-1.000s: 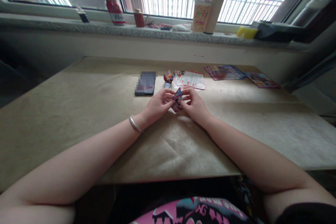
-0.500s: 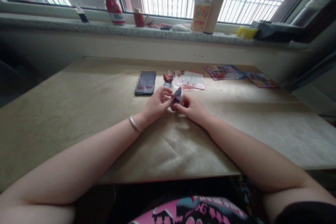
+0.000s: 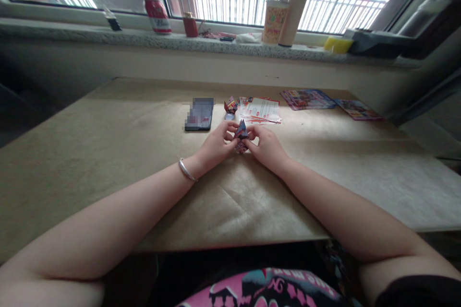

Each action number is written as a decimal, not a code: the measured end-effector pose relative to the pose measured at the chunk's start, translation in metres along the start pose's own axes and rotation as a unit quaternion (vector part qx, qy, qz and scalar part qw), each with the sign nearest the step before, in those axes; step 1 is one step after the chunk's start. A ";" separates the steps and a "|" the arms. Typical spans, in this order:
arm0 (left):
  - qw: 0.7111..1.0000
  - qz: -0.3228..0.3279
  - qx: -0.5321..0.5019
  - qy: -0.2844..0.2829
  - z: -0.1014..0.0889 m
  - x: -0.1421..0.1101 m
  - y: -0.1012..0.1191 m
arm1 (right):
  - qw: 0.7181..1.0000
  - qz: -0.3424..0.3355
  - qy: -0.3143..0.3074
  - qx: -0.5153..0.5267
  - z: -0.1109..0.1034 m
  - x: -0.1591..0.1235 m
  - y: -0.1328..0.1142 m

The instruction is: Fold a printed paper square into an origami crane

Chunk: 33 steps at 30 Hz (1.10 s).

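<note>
Folded paper [image 3: 242, 131] is held over the desk [image 3: 173, 220]. By the left hand [image 3: 218, 142] and right hand [image 3: 268, 147] it is pinched from both sides, fingers parted only by its width. White sheets [image 3: 266, 109] are spread beyond, with a dark phone [image 3: 202, 116] laid left of them and another folded piece [image 3: 230, 105] between.

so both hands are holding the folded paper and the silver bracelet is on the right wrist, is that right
The wrist is wrong: the head view shows the silver bracelet on the left one. The rest holds: the left hand and the right hand both hold the folded paper.
</note>
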State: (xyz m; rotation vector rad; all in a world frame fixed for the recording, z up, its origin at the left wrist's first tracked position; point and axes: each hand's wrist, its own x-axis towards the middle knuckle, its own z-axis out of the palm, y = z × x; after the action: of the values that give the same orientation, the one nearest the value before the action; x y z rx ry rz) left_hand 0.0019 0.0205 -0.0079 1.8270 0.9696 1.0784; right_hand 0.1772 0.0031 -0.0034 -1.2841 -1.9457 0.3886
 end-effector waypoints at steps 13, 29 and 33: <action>0.941 0.066 0.326 -0.058 -0.003 -0.002 -0.007 | 0.986 0.008 -0.042 -0.163 0.001 0.001 0.008; 0.911 0.086 0.392 -0.091 -0.003 -0.006 -0.011 | 0.979 -0.044 -0.060 -0.188 -0.007 -0.005 0.001; 0.908 0.089 0.397 -0.097 -0.003 -0.006 -0.011 | 0.972 -0.057 -0.078 -0.213 -0.008 -0.005 0.005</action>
State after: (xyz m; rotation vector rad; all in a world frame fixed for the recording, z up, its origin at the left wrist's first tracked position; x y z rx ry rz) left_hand -0.0052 0.0202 -0.0187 2.6626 1.2429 0.5998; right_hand 0.1872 -0.0005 -0.0035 -1.4286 -2.3101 0.0090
